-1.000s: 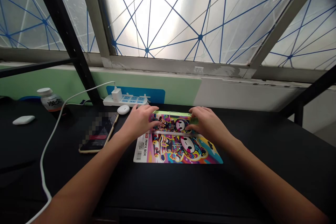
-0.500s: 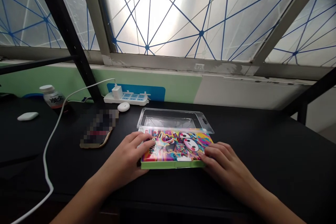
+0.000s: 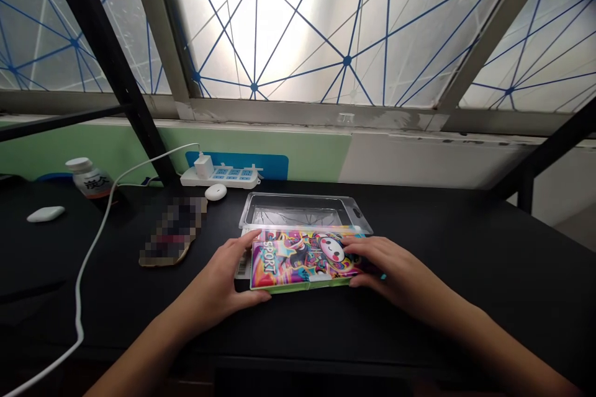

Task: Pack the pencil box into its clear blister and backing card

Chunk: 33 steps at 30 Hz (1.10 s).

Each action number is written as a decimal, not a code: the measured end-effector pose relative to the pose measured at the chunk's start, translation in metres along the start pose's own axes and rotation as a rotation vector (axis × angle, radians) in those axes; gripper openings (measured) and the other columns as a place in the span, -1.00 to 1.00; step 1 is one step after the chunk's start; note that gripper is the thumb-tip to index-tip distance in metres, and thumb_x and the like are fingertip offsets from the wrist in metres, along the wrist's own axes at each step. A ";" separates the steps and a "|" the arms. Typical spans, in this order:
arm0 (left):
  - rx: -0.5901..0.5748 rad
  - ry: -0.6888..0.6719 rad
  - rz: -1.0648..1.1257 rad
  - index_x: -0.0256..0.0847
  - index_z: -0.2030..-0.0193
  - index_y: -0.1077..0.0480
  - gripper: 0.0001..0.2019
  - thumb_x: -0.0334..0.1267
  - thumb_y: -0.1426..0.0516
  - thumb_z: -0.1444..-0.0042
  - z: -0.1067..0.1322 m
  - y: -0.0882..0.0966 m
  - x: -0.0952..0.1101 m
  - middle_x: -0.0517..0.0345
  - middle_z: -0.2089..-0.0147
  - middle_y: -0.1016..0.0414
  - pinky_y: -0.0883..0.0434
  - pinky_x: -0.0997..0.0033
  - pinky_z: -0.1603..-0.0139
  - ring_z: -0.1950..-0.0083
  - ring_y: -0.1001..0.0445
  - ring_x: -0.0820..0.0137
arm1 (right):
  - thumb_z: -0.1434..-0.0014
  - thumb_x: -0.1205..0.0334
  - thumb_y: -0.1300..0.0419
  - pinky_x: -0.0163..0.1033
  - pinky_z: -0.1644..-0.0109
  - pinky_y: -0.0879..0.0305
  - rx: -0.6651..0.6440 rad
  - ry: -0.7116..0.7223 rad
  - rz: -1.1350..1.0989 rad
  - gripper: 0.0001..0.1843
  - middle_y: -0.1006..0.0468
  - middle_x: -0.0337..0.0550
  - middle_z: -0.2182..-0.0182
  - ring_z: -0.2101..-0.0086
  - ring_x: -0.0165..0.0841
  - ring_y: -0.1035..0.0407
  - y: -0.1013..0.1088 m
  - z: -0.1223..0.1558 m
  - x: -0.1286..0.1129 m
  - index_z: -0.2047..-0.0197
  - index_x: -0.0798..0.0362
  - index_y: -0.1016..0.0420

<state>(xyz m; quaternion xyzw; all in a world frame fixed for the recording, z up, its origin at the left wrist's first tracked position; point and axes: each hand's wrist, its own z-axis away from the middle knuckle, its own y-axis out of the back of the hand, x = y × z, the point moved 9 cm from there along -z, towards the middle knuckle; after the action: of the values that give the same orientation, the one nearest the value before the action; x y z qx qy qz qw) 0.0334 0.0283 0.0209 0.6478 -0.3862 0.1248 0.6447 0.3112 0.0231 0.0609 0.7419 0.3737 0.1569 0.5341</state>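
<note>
A pencil box [image 3: 302,260] with green edges and a bright cartoon print lies flat on the black table [image 3: 465,242]. The word "SPORT" runs along its left end. My left hand [image 3: 218,279] grips that end, thumb along the front and fingers over the top. My right hand [image 3: 386,260] holds the opposite end, its fingers covering part of the print. A white printed card [image 3: 243,267] shows only as a strip beneath the box's left side; the rest is hidden.
An empty clear plastic blister tray [image 3: 302,211] lies just behind the box. To the left are a pixelated phone [image 3: 172,232], a white earbud case [image 3: 215,192], a power strip [image 3: 218,177] with a charger, a white cable [image 3: 88,254], a bottle [image 3: 88,177] and a white oval object [image 3: 45,214].
My hands have slid from the top of the box to gripping its two ends. The box now shows its "SPORT" end more clearly, and the view has shifted slightly.
</note>
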 end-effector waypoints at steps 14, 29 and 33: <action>-0.093 0.026 0.015 0.18 -0.52 0.32 0.10 -0.12 -0.35 -0.03 0.002 -0.008 0.000 0.09 -0.43 -0.24 -0.12 -0.03 -0.43 -0.49 -0.09 0.05 | -0.37 0.17 -0.14 -0.23 0.30 -0.45 0.278 -0.140 -0.048 -0.83 -0.67 -0.21 0.32 0.36 -0.30 -0.56 0.045 -0.017 0.021 0.14 -0.03 -0.56; -0.001 0.028 0.031 -0.01 -0.24 -0.37 -0.47 0.08 -0.22 -0.17 -0.001 0.005 0.004 -0.01 -0.23 -0.42 -0.41 0.09 -0.21 -0.24 -0.40 0.05 | -0.30 0.22 -0.22 -0.12 0.02 -0.51 0.208 -0.041 -0.062 -0.71 -0.62 -0.14 -0.01 0.05 -0.19 -0.51 0.032 0.036 -0.013 -0.08 -0.18 -0.54; 0.034 0.023 0.023 -0.03 -0.23 -0.41 -0.50 0.13 -0.14 -0.24 -0.001 0.006 0.001 -0.02 -0.22 -0.43 -0.39 0.06 -0.22 -0.24 -0.40 0.03 | -0.24 0.12 -0.31 -0.07 -0.06 -0.48 0.211 -0.073 -0.023 -0.51 -0.56 -0.07 -0.10 -0.04 -0.15 -0.46 0.017 0.044 -0.010 -0.22 -0.13 -0.39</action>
<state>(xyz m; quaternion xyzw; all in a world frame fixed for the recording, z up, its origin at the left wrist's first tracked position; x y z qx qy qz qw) 0.0305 0.0297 0.0262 0.6526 -0.3841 0.1463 0.6366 0.3391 -0.0163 0.0616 0.7948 0.3771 0.0835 0.4680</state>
